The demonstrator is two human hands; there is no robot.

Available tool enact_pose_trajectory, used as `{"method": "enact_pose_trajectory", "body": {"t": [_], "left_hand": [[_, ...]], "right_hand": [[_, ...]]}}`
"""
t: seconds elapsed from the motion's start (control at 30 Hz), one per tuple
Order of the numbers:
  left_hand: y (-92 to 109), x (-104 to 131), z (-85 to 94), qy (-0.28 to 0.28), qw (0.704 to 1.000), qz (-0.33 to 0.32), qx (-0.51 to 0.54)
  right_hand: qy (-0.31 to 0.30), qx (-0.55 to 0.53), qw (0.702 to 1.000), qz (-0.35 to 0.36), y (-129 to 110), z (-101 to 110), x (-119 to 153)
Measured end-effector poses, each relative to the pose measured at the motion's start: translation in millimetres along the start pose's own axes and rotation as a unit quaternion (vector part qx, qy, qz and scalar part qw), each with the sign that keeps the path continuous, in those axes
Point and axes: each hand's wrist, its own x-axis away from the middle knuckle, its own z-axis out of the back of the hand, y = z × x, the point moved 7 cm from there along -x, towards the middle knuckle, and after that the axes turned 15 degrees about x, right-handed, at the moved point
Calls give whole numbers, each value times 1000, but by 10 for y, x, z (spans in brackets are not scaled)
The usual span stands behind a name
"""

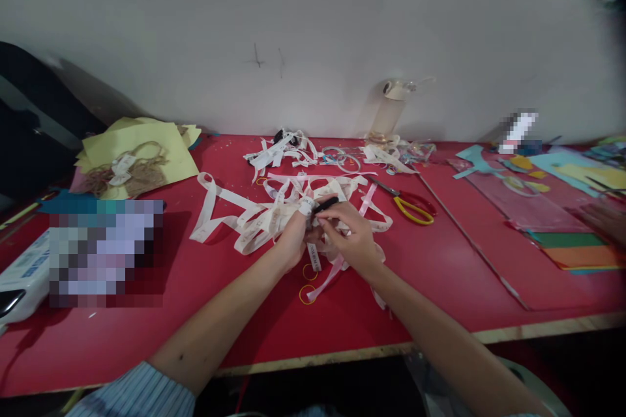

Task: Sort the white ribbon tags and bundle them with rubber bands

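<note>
My left hand (295,238) pinches a white printed ribbon (254,218) that is wrapped around its fingertip, and a short end of that ribbon hangs down below the fingers. My right hand (349,234) meets it from the right and grips a black pen (325,204), whose tip rests against the wrapped ribbon. Both hands hover over a loose heap of the same white ribbon on the red table (430,273). Two yellow rubber bands (308,294) lie on the table just below the hands.
Yellow-handled scissors (413,208) lie right of the hands. More ribbon scraps (281,151) and a clear bottle (388,114) sit by the white wall. Yellow paper with twine (137,159) is at left, coloured card sheets (562,244) at right. Another person's hand (606,220) shows at far right.
</note>
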Motion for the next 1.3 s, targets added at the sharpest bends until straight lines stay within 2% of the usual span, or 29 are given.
{"method": "enact_pose_trajectory", "body": {"t": [0.1,0.27,0.5,0.63,0.7,0.9,1.13,1.3], "left_hand": [[27,6,-24,-5,1000,-12,-3],[23,6,-3,24,1000,-6,-17],[13,1,-1,-16,999,-7,-29],[-2,-2,14,-27,998,-8,-52],[-5,-7,21,-28,998,-12,-54],[-26,-14,71,-6,997,-6,-79],[-2,-13,99,18,995,-16,-101],[9,-21,31,-11,994,-12,-110]], "right_hand": [[25,3,1000,18,-9,36,-9],[21,2,999,38,-1,31,-17],[-16,-46,997,63,-21,22,0],[-1,-52,995,84,-76,65,-12],[1,-61,995,80,-82,66,-21],[-44,-50,997,36,11,-38,-3],[-76,9,996,34,51,-91,-4],[-60,38,996,48,53,-68,-3]]}}
